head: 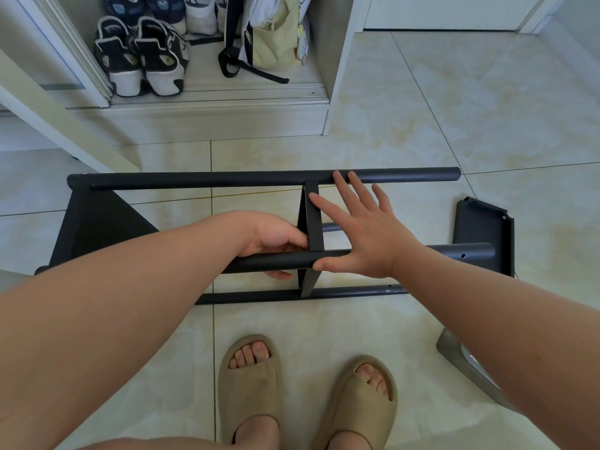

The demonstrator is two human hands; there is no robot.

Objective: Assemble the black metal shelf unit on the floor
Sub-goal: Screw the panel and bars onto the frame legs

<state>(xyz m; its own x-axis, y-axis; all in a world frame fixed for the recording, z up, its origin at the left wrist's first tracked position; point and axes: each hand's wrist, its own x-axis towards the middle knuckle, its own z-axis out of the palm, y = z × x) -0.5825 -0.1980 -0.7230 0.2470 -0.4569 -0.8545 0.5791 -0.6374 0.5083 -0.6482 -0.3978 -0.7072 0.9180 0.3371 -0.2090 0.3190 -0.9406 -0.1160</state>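
The black metal shelf unit [81, 222] lies on its side on the tiled floor [422, 108], directly ahead of the person's feet, which wear beige slides [250, 384]. Three of its tubes run left to right: the far tube [227, 178] uppermost in the view, the near tube [454, 253] under the hands, and the floor tube [259, 297] closest to the feet. A centre panel [313, 222], seen edge-on, spans from the far tube across the near tube to the floor tube. The left hand [276, 238] grips the near tube just left of the centre panel, with the fingers curled over the top of the tube and the thumb showing beneath it. The right hand [367, 235] is spread flat with straight, separated fingers [341, 183] and holds nothing. Its longest fingertips reach the far tube, the index finger lies against the centre panel, and the thumb rests along the near tube just right of the panel. A loose panel [483, 228] stands beside the right-hand end of the near tube. Beyond the unit, an open white cabinet [341, 76] contains sneakers [143, 60] and a pale bag [276, 37] with black straps.
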